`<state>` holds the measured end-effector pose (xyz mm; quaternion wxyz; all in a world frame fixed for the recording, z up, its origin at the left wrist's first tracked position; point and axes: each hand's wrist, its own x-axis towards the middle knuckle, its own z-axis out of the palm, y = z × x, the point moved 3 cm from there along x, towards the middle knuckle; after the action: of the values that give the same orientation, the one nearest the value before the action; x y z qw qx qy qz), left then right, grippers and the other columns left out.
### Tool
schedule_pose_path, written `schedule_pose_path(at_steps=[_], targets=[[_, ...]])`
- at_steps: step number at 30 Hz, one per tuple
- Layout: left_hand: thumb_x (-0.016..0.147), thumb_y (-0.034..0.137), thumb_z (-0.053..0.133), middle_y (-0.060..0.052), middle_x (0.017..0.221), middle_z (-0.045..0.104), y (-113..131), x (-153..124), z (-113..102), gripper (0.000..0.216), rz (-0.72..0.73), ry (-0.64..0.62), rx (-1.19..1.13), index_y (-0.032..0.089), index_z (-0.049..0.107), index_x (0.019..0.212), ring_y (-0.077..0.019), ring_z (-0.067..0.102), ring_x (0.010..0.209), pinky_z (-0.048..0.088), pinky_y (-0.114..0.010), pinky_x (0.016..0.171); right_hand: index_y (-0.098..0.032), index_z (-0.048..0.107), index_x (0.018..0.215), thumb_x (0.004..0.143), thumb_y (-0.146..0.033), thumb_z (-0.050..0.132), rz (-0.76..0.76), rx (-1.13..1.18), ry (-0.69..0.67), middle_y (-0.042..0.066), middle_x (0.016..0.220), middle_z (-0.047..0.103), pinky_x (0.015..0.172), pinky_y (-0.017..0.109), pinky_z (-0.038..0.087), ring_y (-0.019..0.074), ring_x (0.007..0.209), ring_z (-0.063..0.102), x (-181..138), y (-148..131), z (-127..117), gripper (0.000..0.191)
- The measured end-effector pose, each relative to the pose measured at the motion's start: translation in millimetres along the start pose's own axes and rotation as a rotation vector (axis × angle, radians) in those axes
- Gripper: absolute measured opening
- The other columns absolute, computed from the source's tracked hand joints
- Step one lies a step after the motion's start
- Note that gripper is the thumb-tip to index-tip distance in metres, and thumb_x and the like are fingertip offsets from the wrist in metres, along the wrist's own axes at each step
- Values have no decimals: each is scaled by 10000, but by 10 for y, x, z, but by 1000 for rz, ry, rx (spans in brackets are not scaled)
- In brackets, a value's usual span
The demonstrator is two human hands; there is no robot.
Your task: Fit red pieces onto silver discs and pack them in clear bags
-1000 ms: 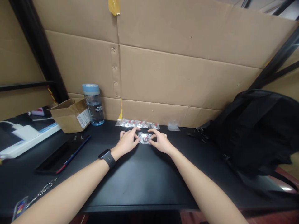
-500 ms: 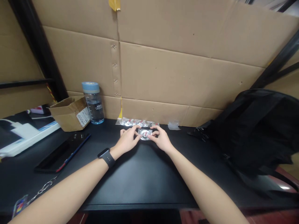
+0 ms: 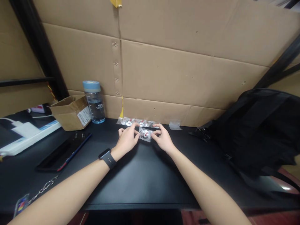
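A small clear plastic packet [image 3: 145, 134] with a round silvery piece and a red mark inside is between my hands, near the back of the black table. My left hand [image 3: 127, 137] has thumb and fingertips closed at its left edge. On the opposite edge, my right hand [image 3: 163, 138] pinches with thumb and a bent finger, its forefinger reaching further forward. Just behind lies a row of similar packets [image 3: 127, 121] along the cardboard wall; my forefingers partly cover it. A dark watch [image 3: 107, 157] is on my left wrist.
Left of my hands stand a blue-lidded water bottle [image 3: 95, 104] and an open cardboard box [image 3: 70, 117], with a phone [image 3: 64, 153] and a white power strip [image 3: 30, 137] nearer. An empty-looking clear bag [image 3: 175, 124] lies right of the row. A black backpack [image 3: 255, 134] fills the right side.
The packet has turned a little, its right side tipping lower, and more of its plastic shows between my fingertips. My forefingers have shifted slightly outward. The camera view has moved a little.
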<state>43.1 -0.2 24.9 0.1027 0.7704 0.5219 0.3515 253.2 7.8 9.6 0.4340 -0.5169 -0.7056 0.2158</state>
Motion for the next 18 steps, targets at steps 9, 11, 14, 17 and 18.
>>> schedule_pose_path(at_steps=[9, 11, 14, 17, 18], targets=[[924, 300, 604, -7, 966, 799, -13, 7, 14, 362, 16, -81, -30, 292, 517, 1276, -265, 681, 1060, 272, -435, 973, -251, 718, 956, 773, -178, 678, -13, -217, -136, 1, 877, 758, 880, 373, 439, 188, 813, 679, -9, -94, -64, 202], [912, 301, 623, 1, 966, 797, -44, 13, 42, 364, 31, -125, -18, 300, 545, 1267, -264, 679, 1047, 272, -434, 970, -268, 739, 944, 763, -159, 696, -25, -307, -203, -8, 918, 765, 918, 400, 396, 196, 861, 676, -18, -91, -100, 215], [901, 306, 651, 9, 976, 794, -81, 22, 74, 355, 54, -171, -2, 308, 589, 1251, -262, 667, 1059, 270, -427, 961, -292, 742, 1001, 768, -216, 766, -59, -332, -307, -13, 980, 765, 953, 423, 365, 213, 937, 678, -27, -92, -152, 247], [894, 325, 672, 6, 995, 793, -99, 31, 73, 408, 52, -182, -3, 311, 585, 1292, -272, 657, 1089, 273, -420, 956, -282, 736, 1048, 763, -300, 814, -85, -262, -366, 13, 1026, 764, 967, 425, 387, 238, 1002, 685, -31, -119, -209, 296], [891, 329, 677, 5, 998, 793, -103, 34, 69, 436, 48, -186, -7, 311, 573, 1314, -276, 657, 1095, 275, -420, 955, -278, 729, 1085, 754, -302, 824, -100, -225, -387, 25, 1047, 762, 964, 418, 404, 244, 1016, 688, -34, -134, -225, 345]])
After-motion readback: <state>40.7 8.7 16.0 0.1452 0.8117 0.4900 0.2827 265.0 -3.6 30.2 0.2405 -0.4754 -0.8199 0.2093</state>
